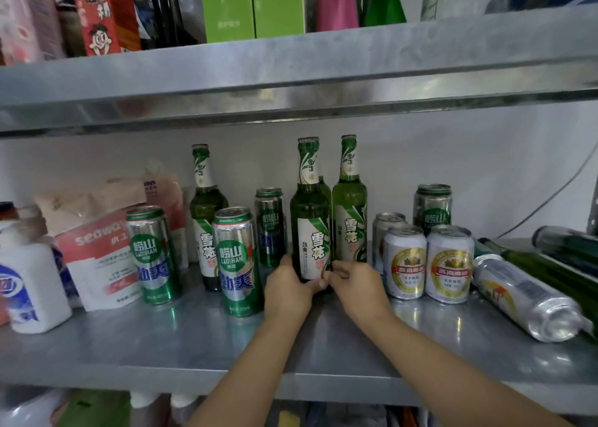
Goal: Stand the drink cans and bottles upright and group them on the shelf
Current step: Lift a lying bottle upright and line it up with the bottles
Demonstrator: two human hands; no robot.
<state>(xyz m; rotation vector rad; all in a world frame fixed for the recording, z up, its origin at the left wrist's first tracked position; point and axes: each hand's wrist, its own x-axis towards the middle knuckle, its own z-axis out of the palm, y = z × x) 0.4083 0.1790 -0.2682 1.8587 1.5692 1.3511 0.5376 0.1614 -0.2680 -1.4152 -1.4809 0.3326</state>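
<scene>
Head view. Clasped round the base of the upright green beer bottle (310, 219): left hand (286, 292) and right hand (357, 285). Standing mid shelf (161, 345), just beside a second upright bottle (350, 206). Well off rightward, a silver can (524, 297) lying down, long axis back-left to front-right, nearer the right hand.

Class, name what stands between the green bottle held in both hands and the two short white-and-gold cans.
A second upright green bottle stands there, beside the held bottle, with a silver can just right of it; head view.
</scene>
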